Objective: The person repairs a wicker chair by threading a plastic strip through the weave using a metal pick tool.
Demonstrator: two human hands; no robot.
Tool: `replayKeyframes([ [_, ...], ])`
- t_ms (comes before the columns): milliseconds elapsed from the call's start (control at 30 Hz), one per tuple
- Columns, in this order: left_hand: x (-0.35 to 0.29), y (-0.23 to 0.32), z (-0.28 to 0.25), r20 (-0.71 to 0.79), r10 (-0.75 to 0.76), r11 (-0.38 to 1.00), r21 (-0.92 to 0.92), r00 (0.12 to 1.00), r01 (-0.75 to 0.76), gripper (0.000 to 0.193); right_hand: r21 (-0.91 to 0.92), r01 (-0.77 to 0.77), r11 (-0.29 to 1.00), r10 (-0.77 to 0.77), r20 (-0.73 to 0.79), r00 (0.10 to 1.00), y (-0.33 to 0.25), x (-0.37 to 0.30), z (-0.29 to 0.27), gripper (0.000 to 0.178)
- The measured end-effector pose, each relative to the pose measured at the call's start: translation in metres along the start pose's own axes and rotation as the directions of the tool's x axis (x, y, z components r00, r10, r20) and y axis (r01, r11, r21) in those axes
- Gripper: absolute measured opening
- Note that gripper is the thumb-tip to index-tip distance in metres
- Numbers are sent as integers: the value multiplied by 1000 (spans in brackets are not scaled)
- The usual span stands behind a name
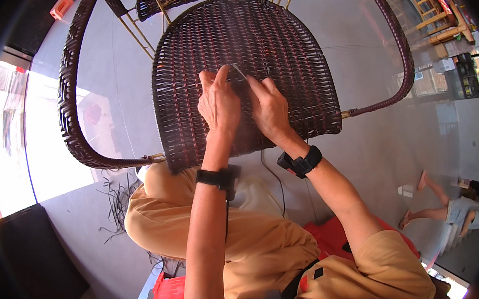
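Note:
A dark brown woven chair seat (252,30) faces me, with reddish strands running through its weave. Both hands are over its middle. My left hand (217,103) is closed, thumb and fingers bent together near the weave; what they pinch, if anything, is hidden. Closed as well, my right hand (270,108) grips a thin, silvery, pointed tool (239,69). It slants from the right fingertips toward the left ones, and its exact kind does not show. Black bands with small devices circle both wrists.
Woven armrest loops curve out at the left (70,106) and right (404,63). Loose dark strands (119,204) lie on the floor by my knee. A red plastic stool (169,293) stands lower left. Another person (461,213) is at far right, near wooden frames (428,5).

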State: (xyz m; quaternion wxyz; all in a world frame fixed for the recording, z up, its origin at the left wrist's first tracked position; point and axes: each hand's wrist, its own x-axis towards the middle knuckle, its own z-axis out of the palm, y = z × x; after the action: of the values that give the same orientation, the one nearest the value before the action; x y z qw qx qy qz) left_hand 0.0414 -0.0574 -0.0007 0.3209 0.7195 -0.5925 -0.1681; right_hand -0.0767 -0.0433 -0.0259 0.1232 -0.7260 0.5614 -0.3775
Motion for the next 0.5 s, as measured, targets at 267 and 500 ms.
replayKeyframes([
  [267,3,-6,1,92,46,999,-4,995,-46,45,-23,97,995,-98,-56,994,8,1,3,28],
  [500,6,-30,12,-65,-125,791,-609,990,60,21,-33,57,998,-58,-30,998,2,3,3,28],
])
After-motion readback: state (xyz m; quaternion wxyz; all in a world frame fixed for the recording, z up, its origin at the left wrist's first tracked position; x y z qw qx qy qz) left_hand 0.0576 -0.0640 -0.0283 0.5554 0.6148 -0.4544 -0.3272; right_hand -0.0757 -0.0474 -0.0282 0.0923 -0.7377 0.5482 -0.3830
